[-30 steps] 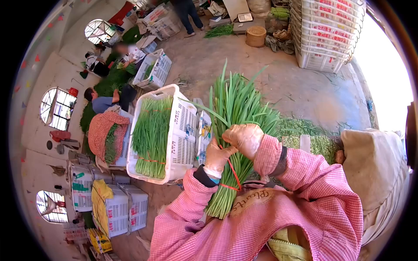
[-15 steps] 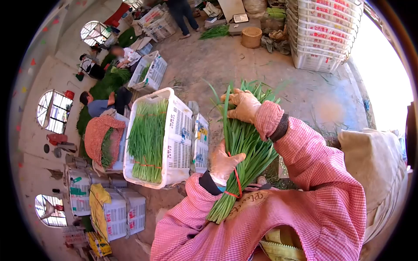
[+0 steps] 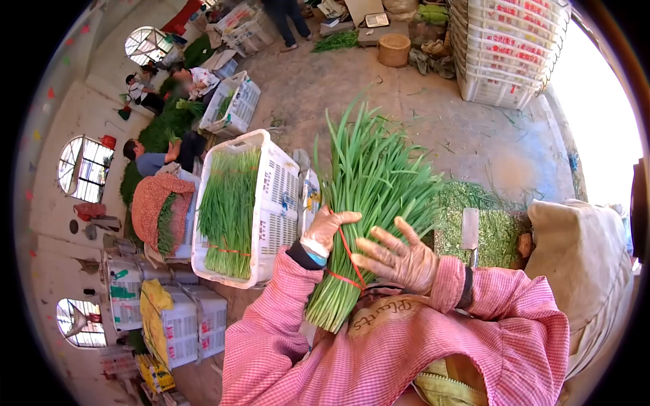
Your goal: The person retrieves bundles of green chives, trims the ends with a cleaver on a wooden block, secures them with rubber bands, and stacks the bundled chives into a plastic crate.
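A thick bunch of garlic chives (image 3: 379, 179) lies across my lap, leaves fanning away from me and pale stem ends near my body. My gloved left hand (image 3: 323, 231) grips the bunch from its left side, with the thumb laid across the top. A red band (image 3: 347, 279) circles the stems, and one strand of it runs up slantwise to the left thumb. At the bunch's right side, my gloved right hand (image 3: 401, 260) is open with its fingers spread, fingertips close to that slanting strand.
Left of me stands a white crate (image 3: 261, 203) packed with banded chives. A cleaver (image 3: 470, 230) rests among green trimmings (image 3: 501, 233) on the right, beside a beige sack (image 3: 575, 271). Stacked white crates (image 3: 504, 61) rise behind. Several people sit by a chive heap at far left.
My right hand has come down from the leaf tips to beside the stems and spread its fingers. The leaves now fan out, and the cleaver and trimmings have come into view.
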The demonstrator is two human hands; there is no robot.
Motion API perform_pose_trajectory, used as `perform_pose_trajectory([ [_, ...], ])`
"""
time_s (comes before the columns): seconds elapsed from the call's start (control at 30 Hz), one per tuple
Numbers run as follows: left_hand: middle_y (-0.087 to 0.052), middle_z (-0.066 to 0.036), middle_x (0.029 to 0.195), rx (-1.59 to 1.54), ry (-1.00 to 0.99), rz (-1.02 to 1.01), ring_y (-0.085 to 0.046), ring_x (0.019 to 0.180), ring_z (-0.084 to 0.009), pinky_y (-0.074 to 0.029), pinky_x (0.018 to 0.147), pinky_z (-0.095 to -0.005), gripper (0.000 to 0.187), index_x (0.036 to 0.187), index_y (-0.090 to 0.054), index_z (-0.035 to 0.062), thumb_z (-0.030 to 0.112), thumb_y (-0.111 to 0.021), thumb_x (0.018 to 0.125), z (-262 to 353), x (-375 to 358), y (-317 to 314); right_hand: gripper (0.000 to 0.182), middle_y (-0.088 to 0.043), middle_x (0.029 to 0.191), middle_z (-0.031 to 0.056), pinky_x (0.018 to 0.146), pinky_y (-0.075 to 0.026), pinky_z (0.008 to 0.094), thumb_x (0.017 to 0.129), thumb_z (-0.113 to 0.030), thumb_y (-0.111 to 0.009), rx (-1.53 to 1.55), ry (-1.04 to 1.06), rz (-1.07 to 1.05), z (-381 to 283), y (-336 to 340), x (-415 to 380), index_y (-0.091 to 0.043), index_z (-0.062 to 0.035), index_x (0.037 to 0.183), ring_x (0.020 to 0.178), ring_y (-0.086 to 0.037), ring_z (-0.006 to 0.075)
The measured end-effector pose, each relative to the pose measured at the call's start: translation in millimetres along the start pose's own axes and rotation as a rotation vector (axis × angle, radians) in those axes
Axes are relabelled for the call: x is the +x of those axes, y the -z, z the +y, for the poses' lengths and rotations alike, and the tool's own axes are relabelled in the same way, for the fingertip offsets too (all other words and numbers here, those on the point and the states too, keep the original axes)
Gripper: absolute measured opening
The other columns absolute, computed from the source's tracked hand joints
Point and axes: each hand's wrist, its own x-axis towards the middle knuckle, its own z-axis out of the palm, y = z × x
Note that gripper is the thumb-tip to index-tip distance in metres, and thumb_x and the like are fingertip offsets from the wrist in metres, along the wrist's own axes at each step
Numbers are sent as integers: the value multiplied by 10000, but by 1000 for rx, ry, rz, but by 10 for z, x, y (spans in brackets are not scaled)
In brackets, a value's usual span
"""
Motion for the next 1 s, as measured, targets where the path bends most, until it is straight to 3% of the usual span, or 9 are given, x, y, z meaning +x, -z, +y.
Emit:
perform_pose_trajectory([
  [0.17, -628, -122, 896, -171, 499, -60, -618, 741, -226, -515, 668, -336, 270, 1044, -554, 37, 181, -580, 817, 373, 355, 94, 592, -296, 1391, 10, 1056, -161, 485, 719, -223, -464, 28, 93, 197, -20, -179, 411, -348, -178, 1297, 1254, -322, 165],
  [0.27, -589, -109, 1003, 110, 58, -194, -571, 892, -169, -471, 763, -306, 480, 1114, -522, 46, 343, -664, 765, 679, 186, 186, 750, -308, 1378, 75, 1057, -136, 495, 611, -276, -640, 298, -34, 173, 87, 178, 594, -358, -138, 1292, 1271, -295, 235],
  [0.3, -552, -141, 1080, 393, 109, 76, -546, 964, -180, -459, 798, -314, 614, 1204, -459, 29, 391, -665, 753, 861, 150, 386, 787, -325, 1365, 102, 1055, -129, 495, 593, -310, -686, 445, -96, 119, 212, 378, 665, -366, -130, 1290, 1273, -286, 270],
  [0.33, -514, -170, 1144, 825, -195, 288, -519, 1030, -191, -453, 836, -321, 735, 1277, -363, 15, 426, -660, 745, 935, 201, 730, 973, -335, 1343, 140, 1066, -129, 484, 409, -269, -773, 503, -177, 131, 332, 479, 726, -365, -96, 1275, 1277, -263, 317],
  [0.4, -468, -164, 1220, 266, -523, 130, -486, 1096, -245, -405, 932, -374, 801, 1365, -199, 74, 399, -633, 775, 1031, -121, 795, 842, -440, 1236, 181, 1034, -260, 420, 527, -262, -761, 824, -355, 239, 610, 596, 862, -382, -32, 1242, 1187, -387, 336],
  [0.57, -323, -105, 1359, 248, -636, -488, -336, 1233, -258, -290, 993, -350, 863, 1364, -232, 85, 416, -690, 712, 708, -191, 36, 516, -623, 894, 123, 647, -531, 261, 673, -149, -738, 2005, -539, -22, 1143, 633, 1264, -504, 36, 1093, 736, -625, 181],
  [0.73, -560, -107, 1051, -236, -466, -146, -583, 898, -234, -511, 776, -368, 567, 1154, -457, 14, 211, -716, 690, 178, -129, -358, 589, -632, 905, 133, 665, -537, 317, 658, -255, -763, 1981, -662, -188, 1107, 369, 1425, -502, 5, 1118, 749, -631, 209],
  [0.9, -568, -146, 1051, -506, -326, -46, -580, 907, -301, -476, 842, -467, 471, 1144, -471, 31, 283, -619, 774, 178, -145, -212, 770, -605, 1025, 138, 828, -458, 379, 578, -345, -807, 1592, -703, -316, 751, -16, 601, -457, -50, 1197, 915, -584, 254],
  [1.0, -604, -120, 1033, -542, -388, 104, -583, 910, -281, -473, 817, -454, 395, 1083, -543, 53, 302, -615, 786, 117, 95, 327, 474, -649, 908, 98, 767, -470, 340, 636, -291, -766, 1230, -1012, -539, 341, -996, -735, -602, -53, 1012, 825, -607, 205],
])
